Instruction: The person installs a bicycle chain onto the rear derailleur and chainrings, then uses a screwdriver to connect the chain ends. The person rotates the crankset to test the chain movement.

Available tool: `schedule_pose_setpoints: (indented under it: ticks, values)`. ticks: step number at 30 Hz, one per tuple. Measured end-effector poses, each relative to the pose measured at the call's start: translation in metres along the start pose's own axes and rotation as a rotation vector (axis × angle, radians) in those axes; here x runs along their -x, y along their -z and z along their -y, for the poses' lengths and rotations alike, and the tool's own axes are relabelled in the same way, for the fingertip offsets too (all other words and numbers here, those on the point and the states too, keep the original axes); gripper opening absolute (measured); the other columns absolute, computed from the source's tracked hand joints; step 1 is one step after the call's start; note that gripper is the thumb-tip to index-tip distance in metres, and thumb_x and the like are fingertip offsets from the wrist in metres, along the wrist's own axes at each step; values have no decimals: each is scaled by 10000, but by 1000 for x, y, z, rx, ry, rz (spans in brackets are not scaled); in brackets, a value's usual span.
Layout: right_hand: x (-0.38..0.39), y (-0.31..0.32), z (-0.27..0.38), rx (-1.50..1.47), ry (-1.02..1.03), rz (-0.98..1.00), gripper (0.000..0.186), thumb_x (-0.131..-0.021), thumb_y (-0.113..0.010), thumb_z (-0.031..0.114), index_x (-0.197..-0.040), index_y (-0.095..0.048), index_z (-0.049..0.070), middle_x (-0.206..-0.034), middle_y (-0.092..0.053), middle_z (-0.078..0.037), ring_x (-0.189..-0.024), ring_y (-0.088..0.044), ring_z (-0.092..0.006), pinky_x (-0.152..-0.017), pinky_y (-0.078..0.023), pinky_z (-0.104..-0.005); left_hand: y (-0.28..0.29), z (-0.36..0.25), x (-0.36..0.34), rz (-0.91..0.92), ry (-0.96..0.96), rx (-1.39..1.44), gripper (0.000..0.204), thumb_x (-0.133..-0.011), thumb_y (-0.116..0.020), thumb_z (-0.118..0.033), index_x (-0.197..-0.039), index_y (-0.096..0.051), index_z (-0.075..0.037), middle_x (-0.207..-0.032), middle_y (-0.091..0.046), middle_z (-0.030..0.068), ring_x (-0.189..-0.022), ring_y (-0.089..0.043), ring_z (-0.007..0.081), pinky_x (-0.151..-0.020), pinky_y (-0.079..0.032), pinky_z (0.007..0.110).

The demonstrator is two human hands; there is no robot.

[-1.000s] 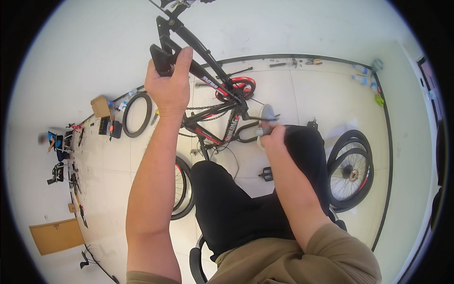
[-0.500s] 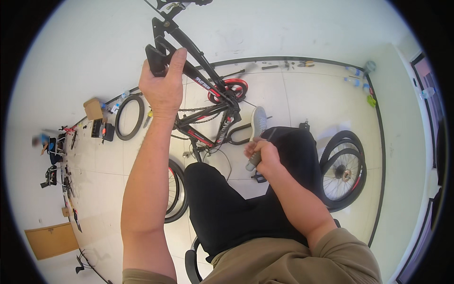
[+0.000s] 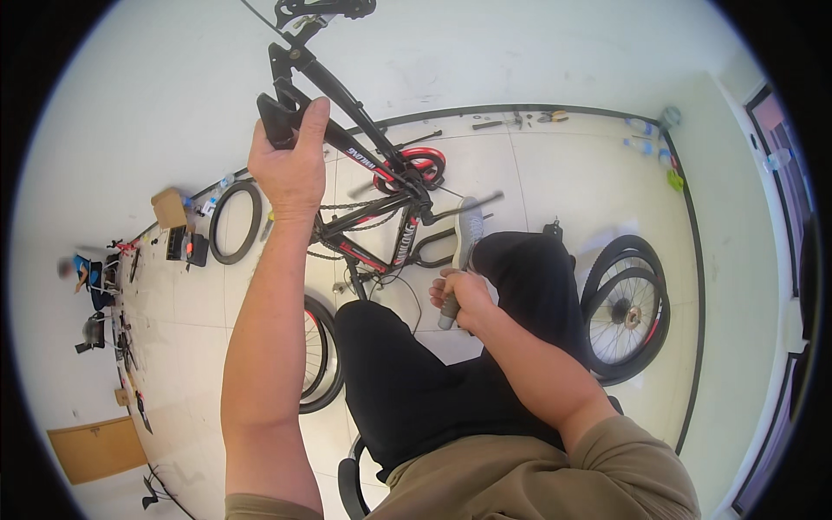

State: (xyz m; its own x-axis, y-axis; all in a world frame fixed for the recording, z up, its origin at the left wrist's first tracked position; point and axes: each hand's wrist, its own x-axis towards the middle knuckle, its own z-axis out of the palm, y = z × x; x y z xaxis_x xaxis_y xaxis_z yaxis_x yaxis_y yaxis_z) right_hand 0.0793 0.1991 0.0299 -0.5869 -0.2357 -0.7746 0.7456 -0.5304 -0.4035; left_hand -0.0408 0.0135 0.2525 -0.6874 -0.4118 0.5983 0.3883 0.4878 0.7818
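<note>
A black bicycle frame (image 3: 340,143) with red and white markings stands tilted in front of me. My left hand (image 3: 288,178) is closed around a black tube end at its upper left, thumb up along the frame. The chain (image 3: 368,204) and the red-rimmed ring (image 3: 422,165) sit lower on the frame. A crank arm (image 3: 468,206) reaches right, across my grey shoe (image 3: 469,230). My right hand (image 3: 468,295), above my lap, is closed around a tool with a grey handle (image 3: 448,312). The tool's working end is hidden.
Wheels and tyres (image 3: 626,308) lie at right; another wheel (image 3: 321,355) is beside my left knee. A loose tyre (image 3: 236,223) leans near the wall by a cardboard box (image 3: 169,208). A hammer (image 3: 498,124) and pliers (image 3: 552,116) lie along the far wall. Another person (image 3: 82,270) is far left.
My right hand has moved slightly left and down with the tool, whose handle now points more downward. The crank arm now points right. The frame and my left hand have shifted slightly left in view.
</note>
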Motion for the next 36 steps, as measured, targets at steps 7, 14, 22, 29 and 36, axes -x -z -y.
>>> schedule_pose_setpoints:
  ticks: [7, 14, 22, 29, 36]
  values:
    - [-8, -1, -5, -26, -13, -9, 298, -764, -476, -61, -1056, -469, -3, -874, -612, -160, -689, -634, -257, -601, -556, -419, 1, -4, 1, 27, -18, 15, 282, -843, -802, -263, -933, -678, -26, -793, -607, -44, -705, -478, 52, -648, -394, 215]
    - [-16, -3, -9, 5, 5, -32, 159, -787, -508, -32, -945, -497, -22, -786, -604, -145, -600, -607, -243, -528, -539, -405, -3, 1, -2, 31, -1, 65, 290, -859, -791, -281, -910, -662, -26, -772, -597, -40, -692, -495, 54, -639, -410, 216]
    - [-21, -6, -10, -75, 77, -66, 199, -737, -562, -18, -919, -482, -36, -742, -580, -160, -550, -570, -257, -490, -500, -395, -3, -1, -1, 32, -16, 78, 294, -865, -787, -282, -907, -650, -26, -763, -592, -34, -673, -488, 55, -629, -409, 215]
    - [-27, -4, -10, -101, 70, -45, 225, -717, -572, -25, -920, -476, -15, -730, -547, -137, -549, -541, -240, -482, -492, -387, -1, 2, -2, 21, -11, 23, 306, -896, -756, -271, -989, -653, 2, -800, -605, -31, -644, -475, 51, -561, -374, 217]
    - [-17, -11, -3, -156, 83, -123, 219, -785, -657, 25, -920, -485, 37, -719, -496, -62, -533, -494, -169, -472, -485, -367, -2, 6, -3, 17, -11, 51, 290, -891, -760, -280, -933, -644, -18, -736, -575, -41, -573, -436, 42, -501, -336, 221]
